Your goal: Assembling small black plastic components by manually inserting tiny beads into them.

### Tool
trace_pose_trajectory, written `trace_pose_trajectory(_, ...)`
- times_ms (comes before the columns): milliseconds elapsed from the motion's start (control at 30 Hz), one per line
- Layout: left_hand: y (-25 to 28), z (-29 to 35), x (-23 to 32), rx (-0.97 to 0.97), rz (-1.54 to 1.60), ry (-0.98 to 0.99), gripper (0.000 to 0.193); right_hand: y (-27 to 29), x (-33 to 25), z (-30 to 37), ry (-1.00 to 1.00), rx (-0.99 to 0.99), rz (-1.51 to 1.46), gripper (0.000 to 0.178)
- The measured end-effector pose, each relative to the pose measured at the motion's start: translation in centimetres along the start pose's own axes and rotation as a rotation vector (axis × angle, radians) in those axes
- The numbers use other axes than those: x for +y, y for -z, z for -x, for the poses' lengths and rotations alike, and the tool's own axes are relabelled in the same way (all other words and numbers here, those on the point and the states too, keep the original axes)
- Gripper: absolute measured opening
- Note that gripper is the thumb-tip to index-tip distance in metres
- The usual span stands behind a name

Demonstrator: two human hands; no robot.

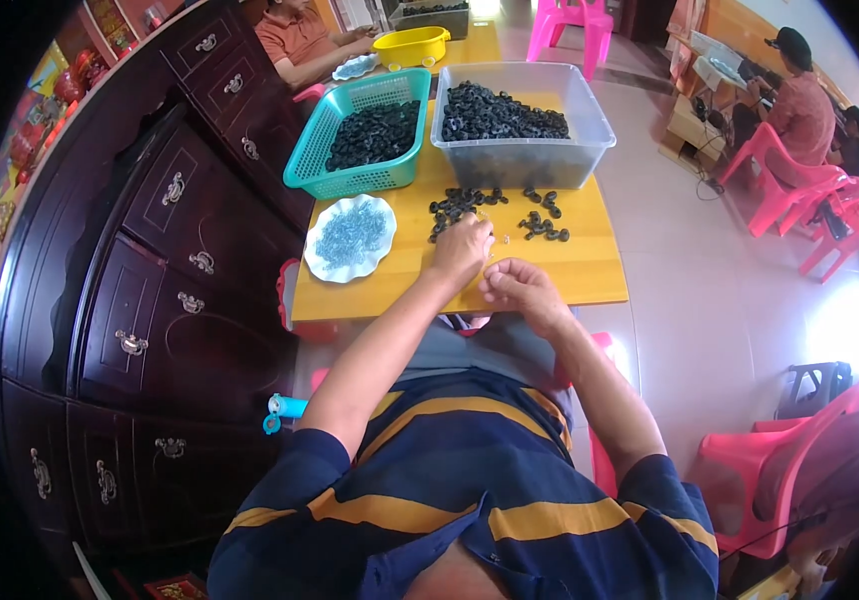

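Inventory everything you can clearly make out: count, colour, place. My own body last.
Table: 1, yellow, in front of you
Basket: 1, green, on table, left
Bin: 1, clear, right of basket
Parts: many, black, in basket and bin, loose on table
Dish: 1, white, on table, left side
Bits: many, pale blue, in dish
Tub: 1, yellow, beyond basket
Chairs: several, pink, mostly right
Cabinet: 1, dark brown, left
Bottle: 1, turquoise, beside cabinet
Other people: several, varied clothes, top left and right side
Shirt: 1, navy and yellow, on you
Left grip: 1, bare, at loose parts
Right grip: 1, bare, at table's near edge
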State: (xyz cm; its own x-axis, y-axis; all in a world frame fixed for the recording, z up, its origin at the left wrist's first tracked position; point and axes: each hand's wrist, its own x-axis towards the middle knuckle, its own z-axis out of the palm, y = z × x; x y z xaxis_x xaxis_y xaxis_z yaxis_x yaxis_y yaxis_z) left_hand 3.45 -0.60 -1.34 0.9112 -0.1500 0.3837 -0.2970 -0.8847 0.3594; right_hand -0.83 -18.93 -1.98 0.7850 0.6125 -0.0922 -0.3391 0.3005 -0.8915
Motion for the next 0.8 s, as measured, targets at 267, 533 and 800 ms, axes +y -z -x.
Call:
trace_pose_trajectory(267,-0.1,2.0,-0.9,0.205,-0.01,-0.213,0.008,-0.4,-0.3,0.2,-0.005,0.025,0.029,0.014)
trace_pose_trajectory(533,1.3,2.6,0.4,0.295,0.065,-0.165,0.013,-0.6,-0.3,0.1,0.021,0.097,0.016,0.017)
trace_pose_trajectory(800,3.6,4.4,4.5,0.318,0.26,-0.284,0.015,0.2,-0.3,-0.1,0.11,0.231,-0.146,0.025)
